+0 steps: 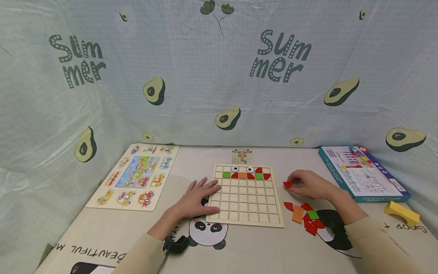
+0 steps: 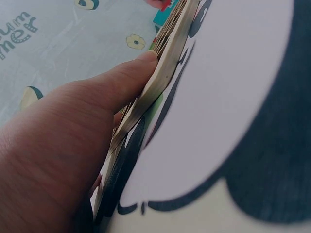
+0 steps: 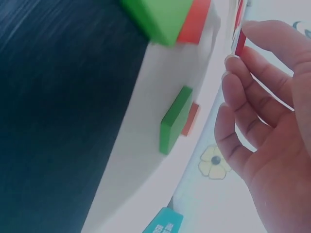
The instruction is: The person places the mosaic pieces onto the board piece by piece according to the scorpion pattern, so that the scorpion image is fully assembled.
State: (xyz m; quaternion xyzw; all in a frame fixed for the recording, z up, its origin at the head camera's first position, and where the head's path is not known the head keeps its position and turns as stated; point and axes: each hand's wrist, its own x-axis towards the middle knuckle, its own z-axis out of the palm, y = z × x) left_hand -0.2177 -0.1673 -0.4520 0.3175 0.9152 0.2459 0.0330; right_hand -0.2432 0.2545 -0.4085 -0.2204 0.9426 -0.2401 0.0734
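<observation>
A square wooden grid board (image 1: 239, 201) lies flat on the table. Across its top rows sit two eye tiles, plus red, orange and green tiles. My left hand (image 1: 195, 200) rests on the board's left edge with fingers spread; in the left wrist view its thumb (image 2: 129, 80) lies over the rim. To the right of the board, my right hand (image 1: 308, 184) pinches a small red piece (image 1: 286, 185) between thumb and fingertips, just above the table. That piece is mostly hidden in the right wrist view, so its exact shape is unclear. Behind the board lies a pattern card (image 1: 242, 156).
Loose red, orange and green tiles (image 1: 313, 215) lie in a pile nearer the body than my right hand. A picture puzzle board (image 1: 161, 198) is at left, a teal-edged box (image 1: 369, 175) at right, with a yellow arch block (image 1: 402, 214) beside it. A patterned curtain hangs behind.
</observation>
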